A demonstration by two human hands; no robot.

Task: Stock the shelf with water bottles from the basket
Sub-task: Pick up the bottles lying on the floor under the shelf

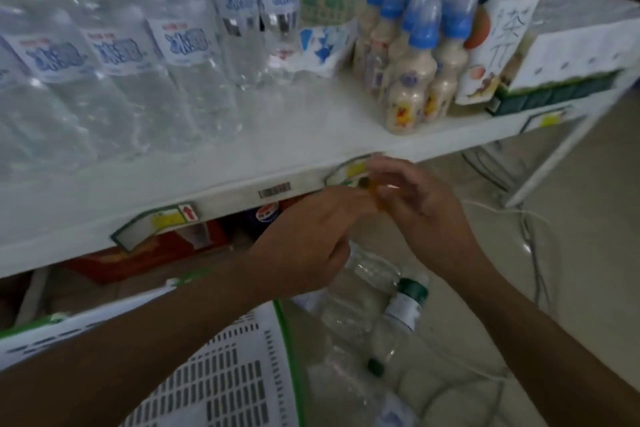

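Running just above the fingers, the white shelf (294, 135) carried clear water bottles (117, 55) with blue-and-white labels up to their left and cream blue-capped bottles (412, 55) up to their right, over a pale floor (571, 218). The left hand (311, 236) and right hand (426, 208) met at the shelf's lip, both pinching a small orange thing (375, 194). Below-left stood the white slotted basket (242, 357); directly beneath lay clear green-capped bottles (405, 308).
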